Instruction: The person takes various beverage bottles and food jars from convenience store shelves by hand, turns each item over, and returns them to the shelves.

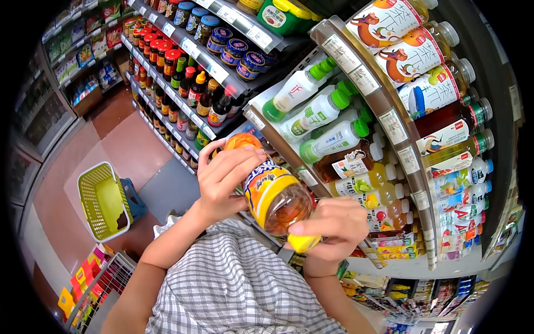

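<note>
In front of my chest I hold a plastic drink bottle with an orange and yellow label and amber liquid inside. It is tilted, its neck end pointing down and to the right. My left hand is wrapped round the label and the base end. The fingers of my right hand close on the yellow cap at the neck end. Whether the cap is loose or tight on the neck I cannot tell. Close beyond my hands are shelved bottles with green caps.
Drink shelves with many bottles stand close on the right. Sauce shelves run along the back. On the tiled floor at left is a yellow-green basket beside a blue one. A wire rack with coloured packs stands lower left.
</note>
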A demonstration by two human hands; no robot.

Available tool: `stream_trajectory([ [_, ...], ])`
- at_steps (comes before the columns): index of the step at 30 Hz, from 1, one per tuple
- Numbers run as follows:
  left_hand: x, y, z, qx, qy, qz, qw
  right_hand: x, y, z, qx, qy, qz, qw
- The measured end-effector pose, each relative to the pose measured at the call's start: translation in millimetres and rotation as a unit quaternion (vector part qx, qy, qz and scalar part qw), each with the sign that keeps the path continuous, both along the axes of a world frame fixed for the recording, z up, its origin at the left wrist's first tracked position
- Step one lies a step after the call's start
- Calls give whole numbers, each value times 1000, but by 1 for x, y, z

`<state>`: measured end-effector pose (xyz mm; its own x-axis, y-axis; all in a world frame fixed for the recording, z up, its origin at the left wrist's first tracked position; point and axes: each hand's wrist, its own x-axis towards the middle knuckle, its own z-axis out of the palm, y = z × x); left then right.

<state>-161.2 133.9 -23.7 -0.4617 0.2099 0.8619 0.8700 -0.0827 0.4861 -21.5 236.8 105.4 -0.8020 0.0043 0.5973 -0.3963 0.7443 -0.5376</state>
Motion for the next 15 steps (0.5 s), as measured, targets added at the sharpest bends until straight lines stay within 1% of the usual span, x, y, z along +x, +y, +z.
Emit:
stream_trajectory([
  [3,1,-1,-1,17,8,29,999,9,0,-6,62,-4,8,998],
  [8,3,0,-2,34,30,46,998,9,-6,-5,56,17,14,998],
  [11,4,2,-9,60,42,68,995,12,-3,-2,92,17,18,995],
  [15,6,4,-18,73,44,110,990,8,-10,-7,86,52,-92,991],
])
